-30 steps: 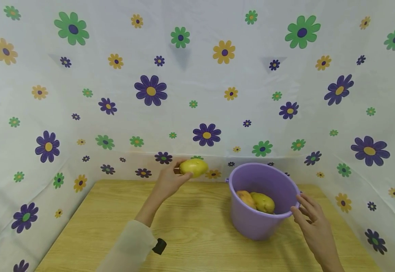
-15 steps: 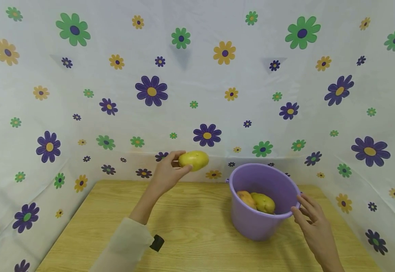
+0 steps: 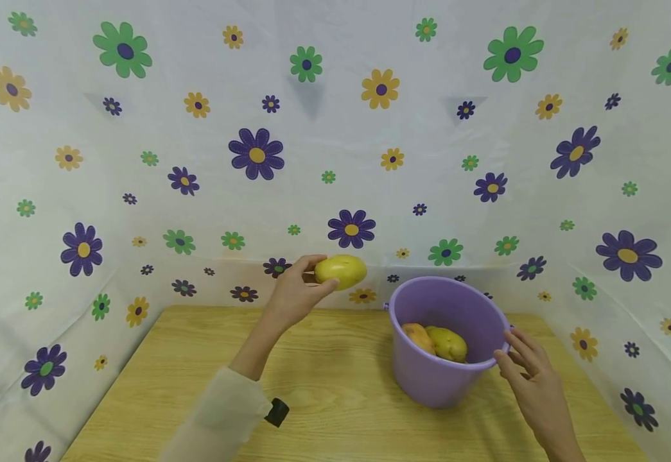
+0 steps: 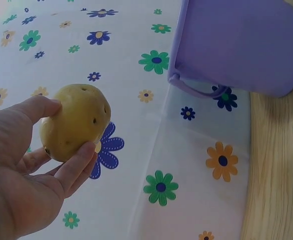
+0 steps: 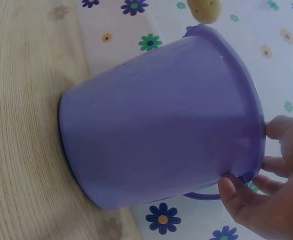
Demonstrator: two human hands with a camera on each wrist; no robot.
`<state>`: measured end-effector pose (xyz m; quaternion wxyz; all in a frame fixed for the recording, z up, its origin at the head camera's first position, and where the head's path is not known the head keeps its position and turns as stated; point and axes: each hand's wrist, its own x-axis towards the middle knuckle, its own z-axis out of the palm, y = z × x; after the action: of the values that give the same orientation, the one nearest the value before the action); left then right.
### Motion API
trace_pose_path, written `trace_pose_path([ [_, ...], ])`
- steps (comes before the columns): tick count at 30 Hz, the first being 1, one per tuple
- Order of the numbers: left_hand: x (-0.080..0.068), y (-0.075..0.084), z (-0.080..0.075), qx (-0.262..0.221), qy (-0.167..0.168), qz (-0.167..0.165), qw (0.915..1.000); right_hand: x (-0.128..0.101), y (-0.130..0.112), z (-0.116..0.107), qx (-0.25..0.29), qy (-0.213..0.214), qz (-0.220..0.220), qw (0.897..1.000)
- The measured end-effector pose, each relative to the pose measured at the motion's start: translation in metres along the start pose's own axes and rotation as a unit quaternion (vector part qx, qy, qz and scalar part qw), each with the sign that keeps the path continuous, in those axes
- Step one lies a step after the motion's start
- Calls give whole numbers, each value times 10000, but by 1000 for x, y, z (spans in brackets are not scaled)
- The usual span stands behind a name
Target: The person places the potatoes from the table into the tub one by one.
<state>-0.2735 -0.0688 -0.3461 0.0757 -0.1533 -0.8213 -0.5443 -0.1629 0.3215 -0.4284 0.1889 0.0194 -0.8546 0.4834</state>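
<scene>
In the head view, my left hand [image 3: 295, 296] holds a yellow potato [image 3: 347, 271] in the air left of the bucket, thumb in front and fingers behind. Dark eyes show on the potato [image 4: 76, 122] in the left wrist view. A purple bucket [image 3: 436, 385] stands on the table, tilted in my view, its mouth facing up. Inside lie a brownish potato [image 3: 418, 337] and a yellow-green potato [image 3: 447, 344]. My right hand [image 3: 537, 391] grips the bucket's right rim with thumb and fingertips; in the right wrist view its fingers [image 5: 231, 192] bend against the purple wall.
The light wooden table [image 3: 323, 385] runs under both arms. A white flowered cloth [image 3: 312, 192] hangs behind it and along both sides. The bucket's handle [image 4: 199, 90] hangs down at its side.
My left hand has lifted the potato slightly, then carried it a little to the right toward the bucket. The right hand and the bucket have stayed where they were.
</scene>
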Motion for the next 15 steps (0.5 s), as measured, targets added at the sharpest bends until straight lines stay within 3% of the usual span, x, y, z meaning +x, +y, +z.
trace_pose_path([
  [15,10,18,54,-304,-452,62,9985,0,-1,0,22,19,1,10000],
])
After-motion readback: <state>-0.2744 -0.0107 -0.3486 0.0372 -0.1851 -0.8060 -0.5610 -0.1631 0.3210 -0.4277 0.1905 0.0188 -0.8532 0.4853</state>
